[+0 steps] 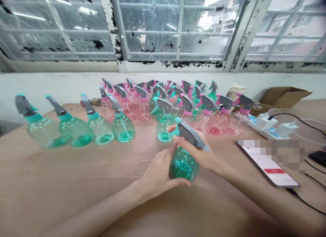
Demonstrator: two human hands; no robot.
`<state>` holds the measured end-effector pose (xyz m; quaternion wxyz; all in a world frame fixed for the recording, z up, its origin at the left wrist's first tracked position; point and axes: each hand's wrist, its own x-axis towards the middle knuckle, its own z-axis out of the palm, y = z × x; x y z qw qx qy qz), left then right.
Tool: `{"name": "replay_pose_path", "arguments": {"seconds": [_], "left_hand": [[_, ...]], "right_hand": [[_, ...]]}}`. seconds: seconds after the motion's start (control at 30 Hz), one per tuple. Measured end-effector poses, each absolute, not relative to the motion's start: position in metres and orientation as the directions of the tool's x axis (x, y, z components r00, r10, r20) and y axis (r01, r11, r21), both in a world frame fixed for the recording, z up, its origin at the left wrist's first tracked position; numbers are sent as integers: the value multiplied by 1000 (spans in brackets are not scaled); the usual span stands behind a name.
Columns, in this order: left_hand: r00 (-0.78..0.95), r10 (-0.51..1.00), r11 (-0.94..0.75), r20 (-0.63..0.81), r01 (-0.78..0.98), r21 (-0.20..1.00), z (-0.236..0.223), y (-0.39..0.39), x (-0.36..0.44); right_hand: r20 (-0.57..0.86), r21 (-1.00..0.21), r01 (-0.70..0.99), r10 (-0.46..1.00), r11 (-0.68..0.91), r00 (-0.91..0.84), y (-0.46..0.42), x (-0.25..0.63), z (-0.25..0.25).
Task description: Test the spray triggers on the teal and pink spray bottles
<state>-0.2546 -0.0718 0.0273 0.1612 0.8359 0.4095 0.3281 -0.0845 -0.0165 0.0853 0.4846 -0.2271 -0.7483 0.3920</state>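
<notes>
Both hands are on a green see-through spray bottle [183, 165] with a grey and turquoise trigger head, near the middle of the table. My left hand [159, 170] wraps the bottle's round body from the left, thumb along its lower front. Around the neck, just under the trigger head, my right hand [197, 150] is closed; some of its fingers are hidden behind the bottle. Right behind stands another green spray bottle [164, 130]. To the left, several green spray bottles [124, 128] form a row.
Pink spray bottles [215, 125] and more green ones crowd the back of the wooden table [76, 176]. On the right lie a phone [270, 165] with a cable, a white power strip [267, 128] with chargers, and a brown cardboard box [282, 97]. Windows [175, 26] rise behind.
</notes>
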Motion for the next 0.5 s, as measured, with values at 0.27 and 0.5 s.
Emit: {"name": "replay_pose_path", "arguments": {"seconds": [0.27,0.5], "left_hand": [[452,807,-583,379,514,629,26,-50,-289],[438,813,-579,384,541,610,21,-28,-288]], "right_hand": [[462,-858,-20,756,512,-463,-9,-89,84],[496,-821,-4,709,571,-501,1,-90,87]]}}
